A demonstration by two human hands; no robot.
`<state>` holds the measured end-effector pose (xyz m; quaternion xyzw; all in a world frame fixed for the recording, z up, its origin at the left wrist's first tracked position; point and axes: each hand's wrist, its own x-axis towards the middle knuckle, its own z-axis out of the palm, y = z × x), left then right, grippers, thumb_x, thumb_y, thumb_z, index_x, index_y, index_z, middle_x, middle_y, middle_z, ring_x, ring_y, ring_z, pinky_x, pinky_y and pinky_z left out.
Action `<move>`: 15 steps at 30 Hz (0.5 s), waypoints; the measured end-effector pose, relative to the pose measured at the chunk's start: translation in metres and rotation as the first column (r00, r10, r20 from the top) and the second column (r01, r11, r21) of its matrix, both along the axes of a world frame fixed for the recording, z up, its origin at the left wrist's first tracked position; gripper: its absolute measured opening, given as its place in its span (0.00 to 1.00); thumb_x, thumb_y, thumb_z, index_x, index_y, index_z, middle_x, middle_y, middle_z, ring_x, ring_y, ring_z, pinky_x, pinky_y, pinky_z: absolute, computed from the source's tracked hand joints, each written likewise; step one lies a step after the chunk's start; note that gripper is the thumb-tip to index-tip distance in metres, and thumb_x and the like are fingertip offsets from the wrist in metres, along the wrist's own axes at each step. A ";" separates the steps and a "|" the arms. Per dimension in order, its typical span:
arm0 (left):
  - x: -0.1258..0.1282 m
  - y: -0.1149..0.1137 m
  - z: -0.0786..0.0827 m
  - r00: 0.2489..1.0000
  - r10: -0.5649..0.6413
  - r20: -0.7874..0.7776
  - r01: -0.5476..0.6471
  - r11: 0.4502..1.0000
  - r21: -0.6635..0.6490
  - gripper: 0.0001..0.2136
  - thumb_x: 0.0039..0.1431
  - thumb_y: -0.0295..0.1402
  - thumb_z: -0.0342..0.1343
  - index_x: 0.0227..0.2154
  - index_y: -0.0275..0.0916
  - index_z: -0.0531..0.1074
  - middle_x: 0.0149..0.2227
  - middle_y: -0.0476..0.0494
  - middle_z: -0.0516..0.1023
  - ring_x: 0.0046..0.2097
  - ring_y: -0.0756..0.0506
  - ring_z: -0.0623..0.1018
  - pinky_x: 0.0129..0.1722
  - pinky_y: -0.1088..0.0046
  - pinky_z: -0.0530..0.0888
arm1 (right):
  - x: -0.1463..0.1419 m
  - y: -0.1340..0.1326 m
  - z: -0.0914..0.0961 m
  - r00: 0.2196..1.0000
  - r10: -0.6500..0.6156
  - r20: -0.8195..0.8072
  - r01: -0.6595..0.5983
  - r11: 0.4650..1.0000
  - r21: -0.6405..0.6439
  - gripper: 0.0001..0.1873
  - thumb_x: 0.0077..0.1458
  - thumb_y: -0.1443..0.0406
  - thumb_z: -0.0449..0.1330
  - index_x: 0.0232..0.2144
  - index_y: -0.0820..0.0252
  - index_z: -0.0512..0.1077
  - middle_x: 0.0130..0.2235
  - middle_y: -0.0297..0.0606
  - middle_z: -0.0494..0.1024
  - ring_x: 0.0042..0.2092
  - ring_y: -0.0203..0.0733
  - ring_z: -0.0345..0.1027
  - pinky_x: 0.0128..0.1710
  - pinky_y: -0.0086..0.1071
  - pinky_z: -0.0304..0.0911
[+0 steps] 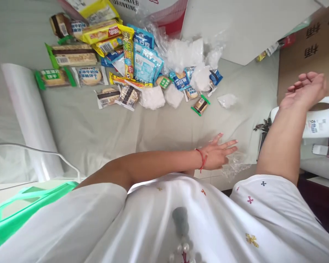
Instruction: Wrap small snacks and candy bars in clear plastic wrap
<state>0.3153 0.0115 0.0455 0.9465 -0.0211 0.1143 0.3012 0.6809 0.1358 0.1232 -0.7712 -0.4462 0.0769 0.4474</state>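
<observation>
Showing several widely fanned fingers, the left hand (pixel 216 151), a red string bracelet (pixel 201 160) at its wrist, is over the near side of a grey-green cloth-covered worktop (pixel 159 128). Crumpled clear plastic wrapping (pixel 234 166) sits close against its body-facing side; whether that side pinches the wrapping, I cannot tell.

The right hand (pixel 304 89) is raised, farther out and to the right, palm showing, fingers loosely half-curled, holding nothing visible. Beside it are a brown cardboard box (pixel 304 51) and, nearer the body, a white plastic jug (pixel 323 120).

Ahead of the left hand lies a small, crumpled whitish packet (pixel 227 101). Slightly left of that is a small green-ended biscuit packet (pixel 200 105); farther left come white squarish packets (pixel 152 97), flat light-blue packets (pixel 146 65) and a long yellow packet (pixel 101 33). Well left of both hands lies a glossy white roll (pixel 30 120).
</observation>
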 end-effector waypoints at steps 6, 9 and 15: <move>-0.081 0.012 -0.041 0.979 0.190 0.075 -0.193 0.981 0.032 0.17 0.72 0.27 0.47 0.36 0.43 0.82 0.59 0.40 0.78 0.73 0.36 0.62 0.71 0.40 0.50 | -0.106 -0.096 0.052 0.999 0.026 -0.032 -0.014 0.942 0.334 0.08 0.60 0.62 0.54 0.30 0.58 0.71 0.30 0.38 0.75 0.23 0.32 0.62 0.25 0.30 0.57; -0.102 0.013 -0.038 0.955 0.295 -0.013 -0.295 0.955 -0.020 0.15 0.72 0.26 0.47 0.47 0.44 0.80 0.58 0.39 0.79 0.65 0.38 0.72 0.69 0.43 0.57 | -0.147 -0.137 0.030 0.985 0.171 -0.005 -0.170 0.976 -0.136 0.17 0.58 0.54 0.61 0.44 0.59 0.75 0.42 0.42 0.80 0.28 0.36 0.69 0.28 0.32 0.63; -0.085 -0.002 -0.032 0.933 0.354 -0.067 -0.358 0.931 -0.068 0.22 0.68 0.32 0.55 0.64 0.39 0.68 0.64 0.28 0.69 0.59 0.36 0.75 0.57 0.55 0.72 | -0.182 -0.188 -0.053 0.925 0.281 0.256 0.068 0.539 -0.839 0.41 0.52 0.50 0.66 0.64 0.62 0.69 0.57 0.55 0.74 0.42 0.49 0.74 0.44 0.39 0.68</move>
